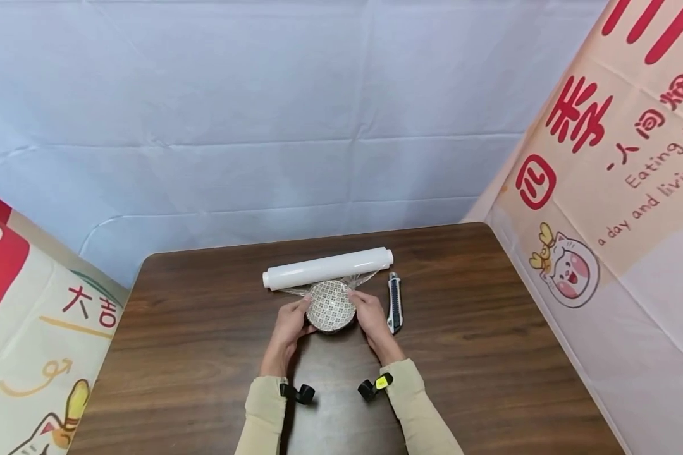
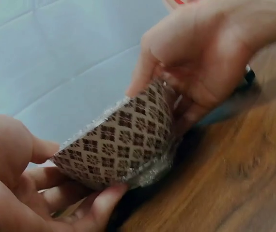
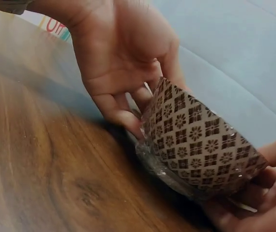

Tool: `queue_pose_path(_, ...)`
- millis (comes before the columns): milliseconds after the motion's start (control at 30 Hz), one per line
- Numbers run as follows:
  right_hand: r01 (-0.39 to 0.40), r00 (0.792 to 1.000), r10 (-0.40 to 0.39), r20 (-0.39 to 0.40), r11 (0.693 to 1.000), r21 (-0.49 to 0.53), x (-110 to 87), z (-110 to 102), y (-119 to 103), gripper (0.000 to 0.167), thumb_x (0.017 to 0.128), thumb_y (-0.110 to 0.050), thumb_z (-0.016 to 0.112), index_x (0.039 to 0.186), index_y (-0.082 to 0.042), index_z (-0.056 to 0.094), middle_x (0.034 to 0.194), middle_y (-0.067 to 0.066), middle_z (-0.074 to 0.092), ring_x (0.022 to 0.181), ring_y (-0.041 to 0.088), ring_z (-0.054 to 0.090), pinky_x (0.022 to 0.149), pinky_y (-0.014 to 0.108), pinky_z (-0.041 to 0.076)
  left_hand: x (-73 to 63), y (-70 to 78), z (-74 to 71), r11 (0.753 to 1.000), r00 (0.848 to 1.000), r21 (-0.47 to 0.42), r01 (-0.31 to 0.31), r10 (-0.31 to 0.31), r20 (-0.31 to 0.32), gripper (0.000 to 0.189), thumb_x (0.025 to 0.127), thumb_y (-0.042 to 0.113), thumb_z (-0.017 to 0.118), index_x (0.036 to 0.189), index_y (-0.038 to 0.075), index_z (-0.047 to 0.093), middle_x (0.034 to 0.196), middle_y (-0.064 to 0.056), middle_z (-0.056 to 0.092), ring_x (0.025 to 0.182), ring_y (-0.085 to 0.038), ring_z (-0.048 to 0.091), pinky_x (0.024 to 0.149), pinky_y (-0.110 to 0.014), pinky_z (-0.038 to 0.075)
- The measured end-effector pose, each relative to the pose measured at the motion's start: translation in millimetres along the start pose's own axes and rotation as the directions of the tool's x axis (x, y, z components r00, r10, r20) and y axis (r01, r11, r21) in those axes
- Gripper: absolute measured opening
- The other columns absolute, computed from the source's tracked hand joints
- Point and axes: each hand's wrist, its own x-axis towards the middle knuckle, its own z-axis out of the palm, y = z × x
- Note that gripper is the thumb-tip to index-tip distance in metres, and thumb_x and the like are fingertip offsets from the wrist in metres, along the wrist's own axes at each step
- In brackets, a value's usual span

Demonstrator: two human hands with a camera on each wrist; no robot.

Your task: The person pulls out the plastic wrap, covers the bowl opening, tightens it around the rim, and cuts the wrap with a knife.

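Observation:
A small bowl (image 1: 330, 306) with a brown-and-cream flower-and-diamond pattern is held between both hands over the table, tilted in the wrist views. Clear cling film (image 3: 164, 176) bunches in wrinkles around its base, and shiny film shows along its rim. My left hand (image 1: 290, 322) grips the left side, thumb at the rim and fingers curled underneath. On the opposite side, my right hand (image 1: 372, 319) grips it the same way, as the right wrist view shows at the lower right. Loose film (image 1: 362, 278) spreads behind the bowl, toward the white roll (image 1: 327, 268).
To the right of my right hand lies a utility knife (image 1: 395, 303) with a white and dark handle. The brown wooden table (image 1: 205, 341) ends in a rounded back edge, with pale cloth (image 1: 250, 126) hanging behind. Printed banners (image 1: 603, 189) stand at both sides.

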Motion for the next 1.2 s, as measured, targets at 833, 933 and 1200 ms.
queue_pose_path(833,-0.105,0.994,0.091,0.065,0.962,0.252,-27.8,8,-11,0.040,0.111,-0.011,0.048,0.134,0.020,0.058,0.126,0.041,0.066,0.111,0.043,0.073,0.086,0.042,0.066,-26.4,-5.9,3.3,0.945,0.996,-0.319,0.069,-0.045,0.082,0.061,0.115,0.029,0.043,0.142,-0.026,0.039,0.119,-0.042,0.067,0.092,-0.029,0.080,0.086,-0.034,0.064)
queue_pose_path(933,-0.102,0.994,0.091,0.057,0.964,0.245,-26.9,7,-14,0.039,0.111,-0.010,0.048,0.134,0.020,0.058,0.126,0.042,0.065,0.115,0.047,0.071,0.087,0.044,0.065,-24.5,-5.9,3.8,0.938,0.994,-0.336,0.082,-0.052,0.098,0.059,0.115,0.027,0.044,0.142,-0.025,0.040,0.115,-0.037,0.070,0.092,-0.028,0.080,0.087,-0.035,0.064)
queue_pose_path(1200,-0.101,0.995,0.096,0.037,0.979,0.176,-26.4,2,-15,0.037,0.109,-0.012,0.056,0.130,0.018,0.064,0.116,0.039,0.071,0.105,0.041,0.076,0.082,0.039,0.066,-22.3,-16.8,-1.0,0.922,0.967,-0.340,0.184,-0.108,0.230,0.086,0.112,0.053,0.039,0.144,-0.027,0.036,0.129,-0.051,0.056,0.107,-0.044,0.076,0.095,-0.045,0.062)
